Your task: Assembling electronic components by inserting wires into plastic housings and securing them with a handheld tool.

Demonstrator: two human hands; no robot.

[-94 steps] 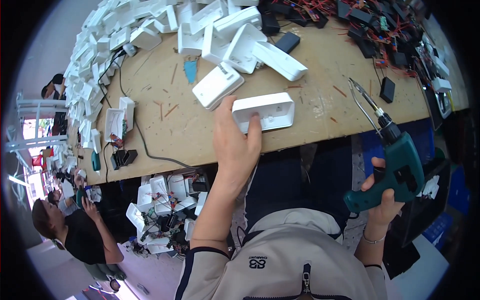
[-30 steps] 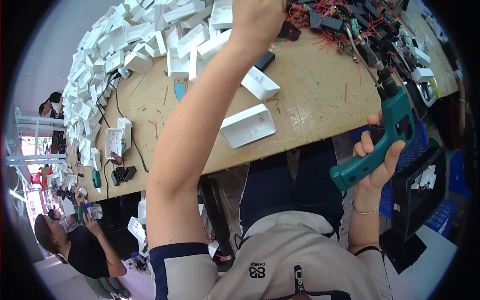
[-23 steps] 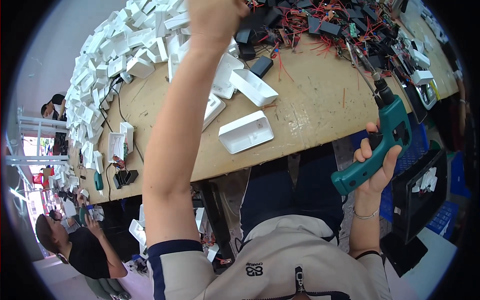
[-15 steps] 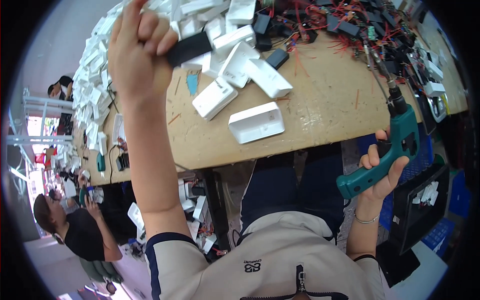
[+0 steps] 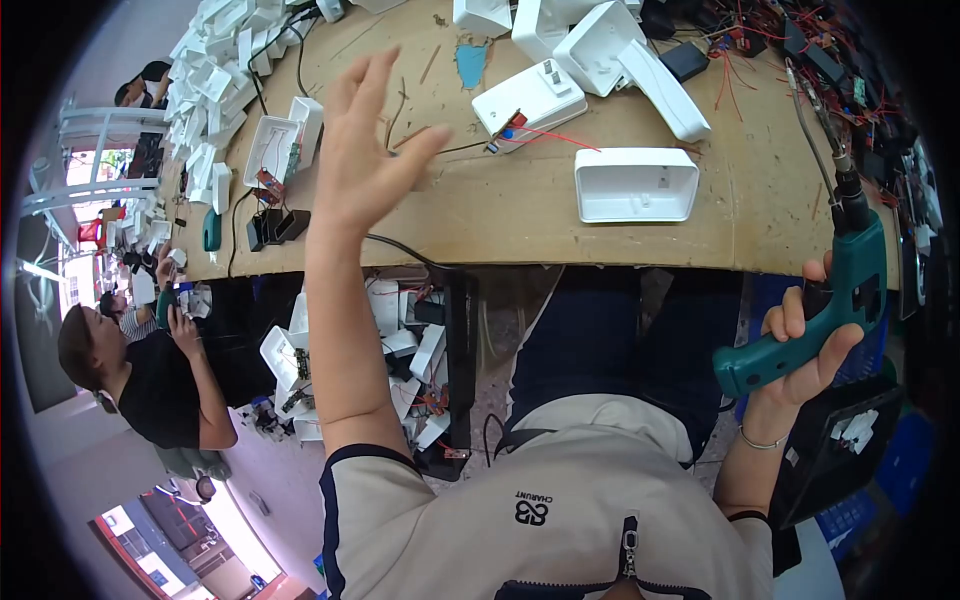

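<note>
My left hand (image 5: 362,165) is held over the table with its fingers spread and nothing in it. To its right lies a white plug-in adapter case (image 5: 530,100) with prongs upward. A small circuit board (image 5: 508,130) with red wires rests against its near side. A white open-topped box shell (image 5: 637,187) sits near the table's front edge. My right hand (image 5: 800,335) is wrapped round the grip of a green soldering gun (image 5: 800,345), its metal tip pointing away over the table's right part.
White shells (image 5: 590,45) lie at the far middle, with a black block (image 5: 684,61) beside them. White casings (image 5: 225,60) pile up at far left. Boards with red wires (image 5: 800,40) heap at far right. A crate of parts (image 5: 400,340) stands below the table. A person (image 5: 150,370) sits at left.
My left hand has let go of a black block and opened, coming nearer. A wired circuit board now lies by the adapter case. The view has shifted; my right hand still holds the soldering gun.
</note>
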